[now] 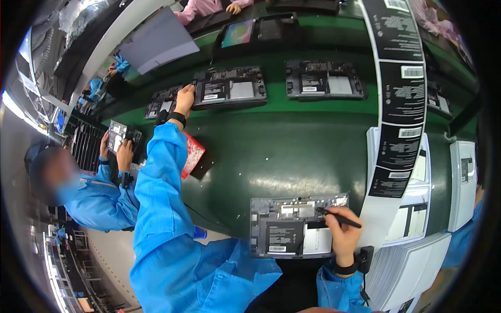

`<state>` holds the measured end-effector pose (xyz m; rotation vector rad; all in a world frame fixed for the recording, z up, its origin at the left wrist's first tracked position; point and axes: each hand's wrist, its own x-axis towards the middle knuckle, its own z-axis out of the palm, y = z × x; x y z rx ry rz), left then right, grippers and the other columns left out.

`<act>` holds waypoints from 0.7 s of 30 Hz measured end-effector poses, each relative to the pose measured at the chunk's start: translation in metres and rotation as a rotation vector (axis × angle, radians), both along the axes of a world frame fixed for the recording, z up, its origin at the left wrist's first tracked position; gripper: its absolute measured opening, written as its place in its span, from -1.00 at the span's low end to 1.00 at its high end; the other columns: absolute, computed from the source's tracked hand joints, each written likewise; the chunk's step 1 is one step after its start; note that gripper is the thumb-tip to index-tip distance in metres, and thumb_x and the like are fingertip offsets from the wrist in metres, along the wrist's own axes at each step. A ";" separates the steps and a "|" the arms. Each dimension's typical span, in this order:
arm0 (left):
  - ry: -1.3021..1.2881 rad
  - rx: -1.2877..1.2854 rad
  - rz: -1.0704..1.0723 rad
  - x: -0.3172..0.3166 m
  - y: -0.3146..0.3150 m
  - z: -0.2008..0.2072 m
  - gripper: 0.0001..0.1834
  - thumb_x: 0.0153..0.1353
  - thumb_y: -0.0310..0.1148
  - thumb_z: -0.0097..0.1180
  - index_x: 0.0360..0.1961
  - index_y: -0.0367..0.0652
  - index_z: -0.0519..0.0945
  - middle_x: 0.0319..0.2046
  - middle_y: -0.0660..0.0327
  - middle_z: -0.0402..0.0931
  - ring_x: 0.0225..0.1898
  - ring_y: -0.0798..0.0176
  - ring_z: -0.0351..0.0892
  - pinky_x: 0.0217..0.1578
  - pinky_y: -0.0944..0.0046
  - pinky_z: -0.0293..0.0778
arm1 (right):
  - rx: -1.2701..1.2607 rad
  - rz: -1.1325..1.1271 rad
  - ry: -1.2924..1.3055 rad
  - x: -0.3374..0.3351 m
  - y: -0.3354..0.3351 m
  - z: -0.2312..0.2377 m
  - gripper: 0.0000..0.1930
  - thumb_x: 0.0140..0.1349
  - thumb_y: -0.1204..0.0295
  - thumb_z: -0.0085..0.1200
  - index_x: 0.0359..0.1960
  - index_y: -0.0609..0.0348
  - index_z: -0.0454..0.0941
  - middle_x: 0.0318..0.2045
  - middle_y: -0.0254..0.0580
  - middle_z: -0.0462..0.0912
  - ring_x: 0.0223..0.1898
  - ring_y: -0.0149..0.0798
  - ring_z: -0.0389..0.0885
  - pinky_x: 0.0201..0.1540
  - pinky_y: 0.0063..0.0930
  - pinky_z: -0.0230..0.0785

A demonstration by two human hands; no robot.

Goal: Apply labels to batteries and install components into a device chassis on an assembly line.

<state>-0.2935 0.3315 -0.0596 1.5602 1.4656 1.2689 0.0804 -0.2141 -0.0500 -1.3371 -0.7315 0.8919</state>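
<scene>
My left arm reaches far forward, and my left hand [185,99] is closed on the left edge of an opened laptop base [224,87] at the back of the green bench. That base shows its circuit board, a black battery and a silver plate. Close to me lies another opened laptop base [259,216], flat on the bench. Over its right part, my right hand [344,235] grips a slim black pen-shaped tool [348,220]. The tool's tip points at the circuit board; whether it touches cannot be made out.
More opened laptop bases [326,83] stand along the back. A red bag [193,155] lies beside my left forearm. A strip of black labels [402,104] hangs at right, above stacked white panels [409,266]. A co-worker [99,193] at left handles another base.
</scene>
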 end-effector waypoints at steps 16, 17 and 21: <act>0.591 0.320 -0.651 0.296 -0.137 -0.035 -0.18 0.28 -0.35 0.22 0.43 -0.41 0.07 0.24 -0.34 0.30 0.36 -0.28 0.20 0.34 0.00 0.24 | -0.003 0.044 -0.252 0.010 0.016 0.008 -0.80 0.04 0.64 0.35 -0.26 0.35 0.69 -0.33 -0.04 0.74 -0.31 -0.23 0.72 -0.22 -0.48 0.54; 0.593 0.310 -0.660 0.301 -0.142 -0.033 -0.18 0.28 -0.35 0.22 0.43 -0.41 0.07 0.24 -0.34 0.30 0.36 -0.28 0.20 0.34 0.00 0.24 | -0.007 0.038 -0.256 0.010 0.016 0.008 -0.79 0.03 0.64 0.35 -0.26 0.35 0.69 -0.33 -0.02 0.74 -0.31 -0.21 0.72 -0.22 -0.48 0.55; 0.340 0.199 -0.667 0.314 -0.135 -0.038 -0.24 0.22 -0.60 0.06 0.44 -0.36 0.08 0.24 -0.22 0.34 0.34 -0.12 0.30 0.30 0.06 0.32 | 0.006 0.020 -0.231 0.011 0.012 0.006 -0.79 0.03 0.65 0.35 -0.26 0.36 0.69 -0.32 -0.01 0.73 -0.31 -0.19 0.73 -0.21 -0.47 0.55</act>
